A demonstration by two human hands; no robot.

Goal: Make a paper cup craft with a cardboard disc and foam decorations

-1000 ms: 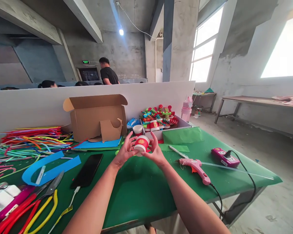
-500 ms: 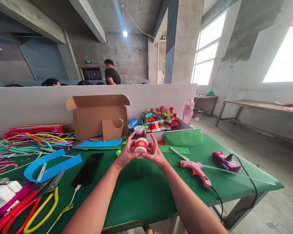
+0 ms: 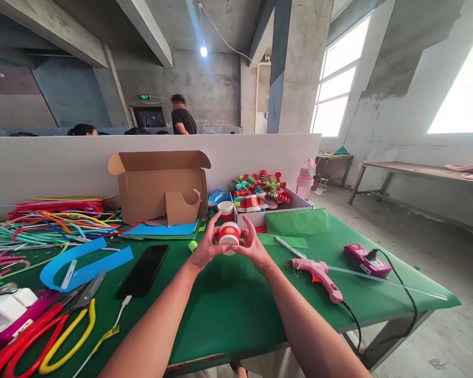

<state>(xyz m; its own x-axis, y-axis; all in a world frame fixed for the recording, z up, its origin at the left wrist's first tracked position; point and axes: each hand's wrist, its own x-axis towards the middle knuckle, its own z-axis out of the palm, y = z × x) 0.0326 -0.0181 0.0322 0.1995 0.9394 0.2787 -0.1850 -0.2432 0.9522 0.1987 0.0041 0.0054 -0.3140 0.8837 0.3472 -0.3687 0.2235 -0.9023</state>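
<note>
A small red and white paper cup (image 3: pixel 229 232) with a gold emblem is held above the green table by both hands. My left hand (image 3: pixel 206 247) grips its left side, thumb low and fingers raised along it. On the other side my right hand (image 3: pixel 254 248) mirrors this grip, and the thumbs come close together at the bottom. The cup tilts, one white end facing me. Right behind it stands a second red and white paper cup (image 3: pixel 225 210). A light green piece (image 3: pixel 193 245) lies beside my left wrist.
A white box (image 3: pixel 295 202) of colourful spring toys stands behind. Right lie a pink glue gun (image 3: pixel 319 275) and a purple power strip (image 3: pixel 366 261). Left are a phone (image 3: pixel 143 270), scissors (image 3: pixel 84 299), a blue strip (image 3: pixel 71 262) and pipe cleaners (image 3: pixel 59 220). A cardboard box (image 3: pixel 161 184) stands at back.
The cup in my hands has tilted slightly, showing more of its white lower end. Both hands keep their hold. The view has shifted a little.
</note>
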